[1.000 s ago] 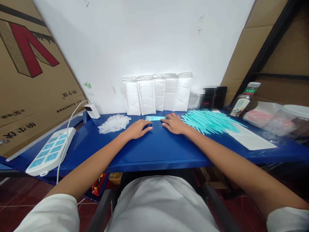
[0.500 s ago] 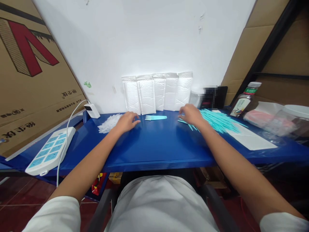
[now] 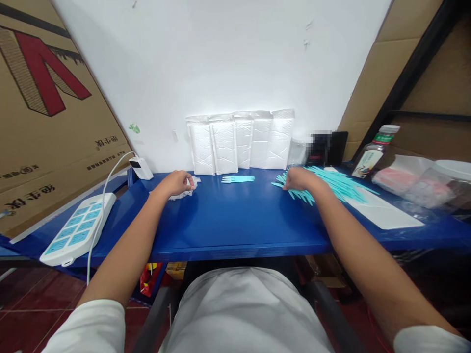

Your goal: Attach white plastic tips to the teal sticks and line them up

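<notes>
My left hand point(image 3: 179, 183) is over a pile of small translucent white plastic pieces point(image 3: 181, 195) on the left of the table. Its thumb and fingertips are pinched together on a translucent piece point(image 3: 197, 182). On the right, my right hand point(image 3: 296, 179) has its fingers closed at the near left edge of a heap of thin turquoise sticks point(image 3: 336, 184). The fingertips pinch a stick, mostly hidden by the hand. Between the hands lies a small row of turquoise sticks with pale left ends point(image 3: 238, 179), touched by neither hand.
White padded envelopes point(image 3: 241, 142) lean on the wall behind the blue table point(image 3: 235, 220). A power strip point(image 3: 79, 228) and a white device point(image 3: 141, 168) are at left. At right are a bottle point(image 3: 375, 151), a clear jar point(image 3: 297, 153), a white sheet point(image 3: 386, 213) and a tub point(image 3: 447, 181).
My left hand has moved left onto the translucent pile and its fingers have closed. My right hand has shifted slightly right and pinched down among the turquoise sticks.
</notes>
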Tool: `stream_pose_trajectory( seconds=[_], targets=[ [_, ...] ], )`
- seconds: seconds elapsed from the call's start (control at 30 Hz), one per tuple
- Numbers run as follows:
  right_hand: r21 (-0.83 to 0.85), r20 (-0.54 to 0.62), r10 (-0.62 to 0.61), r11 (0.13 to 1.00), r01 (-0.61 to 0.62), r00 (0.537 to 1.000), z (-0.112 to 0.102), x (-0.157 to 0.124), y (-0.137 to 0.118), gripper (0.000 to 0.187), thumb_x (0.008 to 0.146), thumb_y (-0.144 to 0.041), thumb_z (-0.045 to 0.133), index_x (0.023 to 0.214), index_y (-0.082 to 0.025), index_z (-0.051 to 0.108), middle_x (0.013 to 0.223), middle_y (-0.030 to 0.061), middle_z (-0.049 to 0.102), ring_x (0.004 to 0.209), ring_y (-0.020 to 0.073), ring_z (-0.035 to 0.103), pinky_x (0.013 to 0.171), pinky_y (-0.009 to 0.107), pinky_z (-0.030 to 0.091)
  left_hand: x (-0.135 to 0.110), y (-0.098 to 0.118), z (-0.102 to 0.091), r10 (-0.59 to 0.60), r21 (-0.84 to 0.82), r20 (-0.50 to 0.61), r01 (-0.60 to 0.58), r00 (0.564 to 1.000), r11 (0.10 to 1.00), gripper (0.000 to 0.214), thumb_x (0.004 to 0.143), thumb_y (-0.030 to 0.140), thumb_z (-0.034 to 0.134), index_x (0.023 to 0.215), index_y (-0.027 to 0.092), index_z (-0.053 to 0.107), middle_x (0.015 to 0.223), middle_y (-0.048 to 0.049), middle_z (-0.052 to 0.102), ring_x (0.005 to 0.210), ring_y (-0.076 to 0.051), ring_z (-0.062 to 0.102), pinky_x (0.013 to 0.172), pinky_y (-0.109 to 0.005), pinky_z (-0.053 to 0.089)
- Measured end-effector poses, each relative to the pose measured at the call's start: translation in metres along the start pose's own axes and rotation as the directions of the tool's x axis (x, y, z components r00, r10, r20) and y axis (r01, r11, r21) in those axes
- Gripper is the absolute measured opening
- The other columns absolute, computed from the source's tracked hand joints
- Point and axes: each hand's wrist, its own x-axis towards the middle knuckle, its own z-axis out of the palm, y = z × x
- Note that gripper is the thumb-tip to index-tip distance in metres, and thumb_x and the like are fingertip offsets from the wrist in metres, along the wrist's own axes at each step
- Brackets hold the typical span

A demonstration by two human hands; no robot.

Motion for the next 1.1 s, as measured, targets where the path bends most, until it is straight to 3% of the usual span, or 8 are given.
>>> stream_pose_trajectory(
  seconds=[0.23, 0.47, 0.6, 0.8, 0.93, 1.1],
  targets=[
    [0.016, -0.034, -0.055, 0.998, 0.055, 0.998, -0.003, -0.007, -0.011, 0.020, 0.084, -0.029, 0.073, 0.068, -0.017, 0.074, 0.072, 0.0119, 0.074, 0.067, 0.0224, 0.066, 0.060, 0.030, 0.040, 0.004, -0.002, 0.009, 0.013, 0.060, -0.104, -0.007, 0.995, 0.998, 0.026, 0.083, 0.043, 0.073, 0.098, 0.023, 0.080, 0.088, -0.0054, 0.077, 0.077, -0.023, 0.069, 0.069, -0.030, 0.046],
    [0.098, -0.259, -0.055, 0.992, 0.083, 0.964, 0.003, 0.000, -0.010, 0.014, 0.084, -0.032, 0.071, 0.081, -0.019, 0.078, 0.088, 0.0115, 0.079, 0.082, 0.0250, 0.070, 0.065, 0.030, 0.041, 0.008, 0.016, 0.026, 0.092, 0.121, -0.062, -0.084, 0.994, 0.989, 0.023, 0.086, 0.034, 0.067, 0.099, 0.023, 0.082, 0.090, -0.0075, 0.079, 0.083, -0.025, 0.070, 0.077, -0.032, 0.050],
    [0.102, -0.293, -0.063, 0.990, 0.097, 0.954, 0.005, 0.001, -0.011, 0.014, 0.084, -0.031, 0.071, 0.085, -0.018, 0.077, 0.092, 0.0110, 0.080, 0.086, 0.0251, 0.070, 0.066, 0.030, 0.040, 0.007, 0.018, 0.025, 0.080, 0.090, -0.096, -0.071, 0.992, 0.993, 0.024, 0.089, 0.030, 0.061, 0.100, 0.023, 0.082, 0.098, -0.0084, 0.080, 0.089, -0.026, 0.072, 0.081, -0.033, 0.052],
    [0.107, -0.325, -0.112, 0.982, 0.154, 0.939, 0.008, 0.004, -0.011, 0.014, 0.086, -0.031, 0.068, 0.089, -0.018, 0.074, 0.093, 0.0095, 0.079, 0.085, 0.0234, 0.069, 0.067, 0.030, 0.039, 0.006, 0.005, 0.020, 0.074, 0.163, -0.227, -0.037, 0.971, 0.986, 0.033, 0.087, 0.023, 0.060, 0.114, 0.023, 0.080, 0.113, -0.0105, 0.076, 0.106, -0.028, 0.069, 0.093, -0.035, 0.051],
    [0.144, -0.339, -0.125, 0.972, 0.183, 0.932, 0.009, 0.004, -0.013, 0.013, 0.089, -0.031, 0.067, 0.090, -0.019, 0.071, 0.092, 0.0076, 0.078, 0.084, 0.0224, 0.068, 0.067, 0.029, 0.039, 0.010, 0.002, 0.027, 0.110, 0.132, -0.122, -0.093, 0.986, 0.987, 0.025, 0.086, 0.024, 0.064, 0.105, 0.023, 0.081, 0.115, -0.0110, 0.076, 0.108, -0.029, 0.069, 0.094, -0.036, 0.050],
    [0.208, -0.320, -0.150, 0.952, 0.224, 0.935, 0.006, 0.000, -0.019, 0.011, 0.090, -0.029, 0.068, 0.089, -0.019, 0.068, 0.092, 0.0077, 0.078, 0.083, 0.0211, 0.068, 0.068, 0.027, 0.041, 0.016, 0.008, 0.038, 0.145, 0.045, -0.095, -0.141, 0.985, 0.989, 0.019, 0.089, 0.036, 0.065, 0.096, 0.023, 0.077, 0.095, -0.0079, 0.077, 0.091, -0.025, 0.071, 0.083, -0.033, 0.051]
  ],
)
